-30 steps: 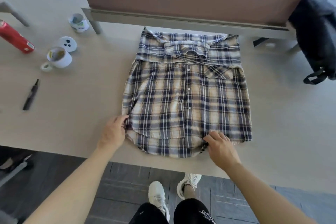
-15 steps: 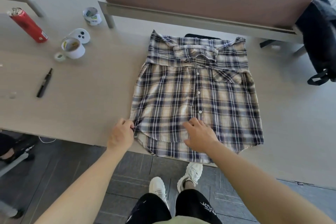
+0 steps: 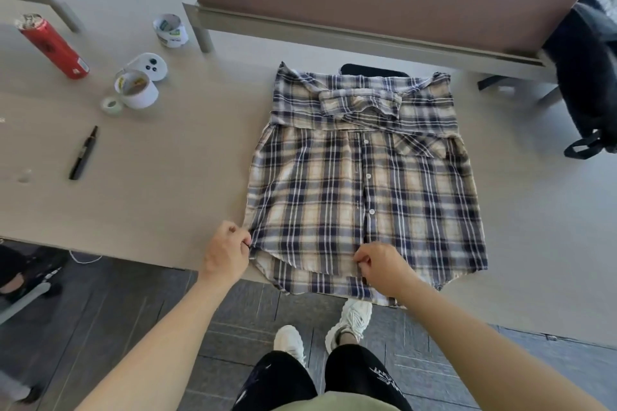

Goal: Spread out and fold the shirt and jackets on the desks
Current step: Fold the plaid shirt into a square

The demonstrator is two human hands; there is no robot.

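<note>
**A:** Starting at the left: red can [image 3: 53,45], tape rolls [image 3: 137,88] and marker [image 3: 83,153] on the table [image 3: 167,183]. Is any of it in play?

**B:** No, all of it lies well apart from the shirt [image 3: 364,183]. The left hand [image 3: 227,252] is at the shirt's lower left corner, its grip clamped on the hem there, same as a second ago.

**A:** And the shirt itself?

**B:** Flat on the table, buttons up, sleeves folded across the chest, hem hanging just over the near edge.

**A:** So what changed?

**B:** The right hand [image 3: 384,265]. It was out on the hem to the right of the buttons. Now it has come in to the button strip, its grip pinched on the hem at the middle.

**A:** Meaning?

**B:** I'd judge the smoothing is over and a lengthwise fold of the left half is being set up. The dark bundle [image 3: 587,77] at far right lies apart from both hands.
</note>
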